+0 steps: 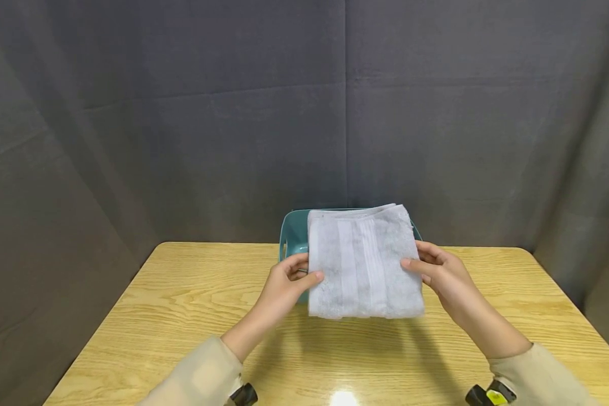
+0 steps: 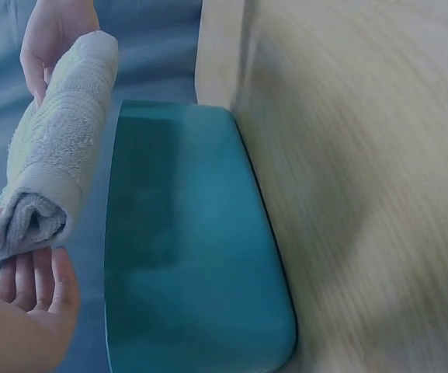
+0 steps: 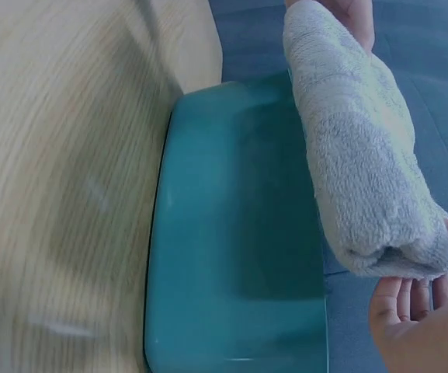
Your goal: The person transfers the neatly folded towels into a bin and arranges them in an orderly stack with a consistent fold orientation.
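A: Where is the towel (image 1: pixel 363 262)?

B: Folded, grey, held up off the table (image 1: pixel 182 304) between both hands. In the head view it hangs in front of and partly over the bin (image 1: pixel 291 237), a teal one standing at the table's 12 o'clock edge.

A: Left hand (image 1: pixel 284 282)?

B: At 9 o'clock of the towel. Thumb across the front face, fingers behind the left edge; it pinches that edge. The left wrist view shows the folded end (image 2: pixel 29 217) resting against the fingers (image 2: pixel 33 280), thumb on the other side.

A: Right hand (image 1: pixel 438 273)?

B: At 3 o'clock of the towel, mirrored. Thumb on the front, fingers curled behind the right edge, pinching it. The right wrist view shows the thick folded end (image 3: pixel 387 249) directly above the fingertips (image 3: pixel 410 299).

A: Towel relative to the grips?

B: It spans the gap between the hands; both grips sit at about mid-height of the side edges, so cloth extends toward 12 and 6 o'clock of each.

A: Contact with the bin?

B: Cannot tell. In the wrist views the towel lies alongside the bin's rim, close to it.
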`<action>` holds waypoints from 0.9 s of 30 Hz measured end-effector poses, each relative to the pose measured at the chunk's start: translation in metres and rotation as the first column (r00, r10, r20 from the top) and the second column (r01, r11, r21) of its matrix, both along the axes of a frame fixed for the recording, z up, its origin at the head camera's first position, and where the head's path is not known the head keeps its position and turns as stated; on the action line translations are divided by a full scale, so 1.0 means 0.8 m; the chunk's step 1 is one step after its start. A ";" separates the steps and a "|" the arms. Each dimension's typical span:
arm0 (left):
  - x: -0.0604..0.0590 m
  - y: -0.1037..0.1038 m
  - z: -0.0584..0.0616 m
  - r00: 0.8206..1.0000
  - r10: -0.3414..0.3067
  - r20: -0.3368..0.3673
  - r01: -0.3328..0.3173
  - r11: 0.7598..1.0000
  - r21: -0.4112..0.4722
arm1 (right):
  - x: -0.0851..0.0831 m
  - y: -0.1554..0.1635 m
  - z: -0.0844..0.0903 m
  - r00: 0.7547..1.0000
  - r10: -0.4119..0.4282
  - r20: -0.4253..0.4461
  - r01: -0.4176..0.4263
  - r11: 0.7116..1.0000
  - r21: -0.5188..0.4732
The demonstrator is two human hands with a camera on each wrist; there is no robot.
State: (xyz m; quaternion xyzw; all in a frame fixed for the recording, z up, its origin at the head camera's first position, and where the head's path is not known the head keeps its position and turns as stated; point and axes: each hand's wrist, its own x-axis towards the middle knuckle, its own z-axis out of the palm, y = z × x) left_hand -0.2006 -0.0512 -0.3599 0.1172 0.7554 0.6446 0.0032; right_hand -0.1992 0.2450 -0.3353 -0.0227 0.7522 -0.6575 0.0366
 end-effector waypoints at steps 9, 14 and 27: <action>-0.017 -0.002 0.008 1.000 0.020 -0.006 -0.020 1.000 0.000 | -0.017 -0.006 0.010 1.000 -0.010 -0.023 0.011 1.000 0.028; -0.030 -0.001 0.008 0.999 0.043 -0.008 -0.043 0.999 -0.011 | -0.028 -0.009 0.011 1.000 -0.029 0.003 0.029 0.999 0.040; -0.054 0.000 0.014 0.999 0.054 0.006 -0.054 0.998 0.011 | -0.053 -0.013 0.012 0.999 -0.048 0.018 0.047 0.997 0.060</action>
